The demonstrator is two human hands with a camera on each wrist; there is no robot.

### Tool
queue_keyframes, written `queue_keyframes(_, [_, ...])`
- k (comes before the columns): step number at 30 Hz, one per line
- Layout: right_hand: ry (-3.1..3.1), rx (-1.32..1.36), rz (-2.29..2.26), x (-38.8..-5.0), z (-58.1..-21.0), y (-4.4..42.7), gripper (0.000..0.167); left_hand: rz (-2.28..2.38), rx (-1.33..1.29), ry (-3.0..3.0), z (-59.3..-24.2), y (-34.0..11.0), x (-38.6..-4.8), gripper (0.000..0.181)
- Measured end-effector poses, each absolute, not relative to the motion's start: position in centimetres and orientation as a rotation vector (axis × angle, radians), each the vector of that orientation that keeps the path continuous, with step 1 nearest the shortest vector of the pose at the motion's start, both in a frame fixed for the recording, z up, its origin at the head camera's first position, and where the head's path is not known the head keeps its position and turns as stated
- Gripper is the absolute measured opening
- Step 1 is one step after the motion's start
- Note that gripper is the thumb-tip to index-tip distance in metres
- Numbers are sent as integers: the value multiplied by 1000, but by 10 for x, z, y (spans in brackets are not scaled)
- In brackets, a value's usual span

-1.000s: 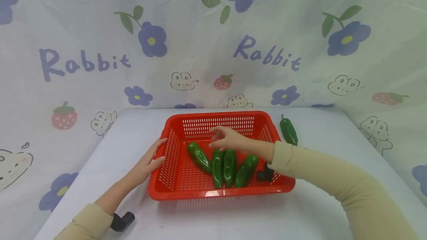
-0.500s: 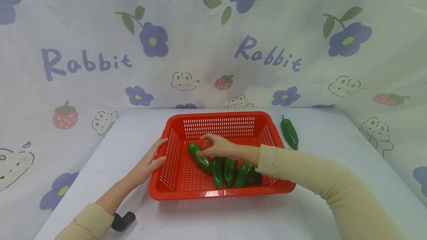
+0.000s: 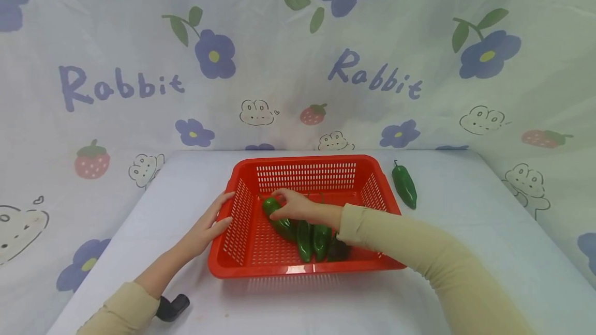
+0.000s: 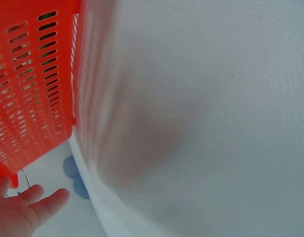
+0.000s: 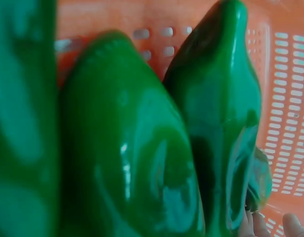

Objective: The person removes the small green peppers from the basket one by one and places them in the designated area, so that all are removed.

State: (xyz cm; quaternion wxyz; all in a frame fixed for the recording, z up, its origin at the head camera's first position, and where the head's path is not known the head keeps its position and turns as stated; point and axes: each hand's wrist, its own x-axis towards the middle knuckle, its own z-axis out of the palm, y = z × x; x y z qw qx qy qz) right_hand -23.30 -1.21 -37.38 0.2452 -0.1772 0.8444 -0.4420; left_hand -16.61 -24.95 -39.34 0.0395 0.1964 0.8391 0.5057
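Right hand astride the far end of a slanting pepper

Four green peppers lie in a red basket (image 3: pixel 253 271) on a white table (image 3: pixel 447 190). The leftmost pepper (image 3: pixel 281 227) is set obliquely, its long axis running from the far left, where the stem end points, towards the near right. The second pepper (image 3: pixel 304 242) and third pepper (image 3: pixel 321 241) lie side by side to its right, nearly in line with the viewer; the fourth pepper (image 3: pixel 332 255) is mostly hidden by the right arm.

The right hand (image 3: pixel 298 207) enters from the right, across the other peppers, and is the nearer of the two. The leftmost pepper lies directly below it and to its left, so thumb and fingers come over its far end from the side, across the long axis; this appears to be the governing relation. Thumb and fingers are parted; in the right wrist view no clear pinch shows, and contact cannot be told for certain.

The left hand (image 3: pixel 201 231) rests against the basket's left side, outside the wall, its fingers extended at the rim and clasping nothing visibly; the wall stands between it and the leftmost pepper. A fifth pepper (image 3: pixel 404 186) lies on the table, beyond the basket's right side.
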Motion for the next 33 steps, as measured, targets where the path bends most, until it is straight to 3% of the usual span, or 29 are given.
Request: queue_keyframes(33, [2510, -646, -890, -234, -384, -34, 63, 1569, 610, 2551, -394, -251, -167, 56])
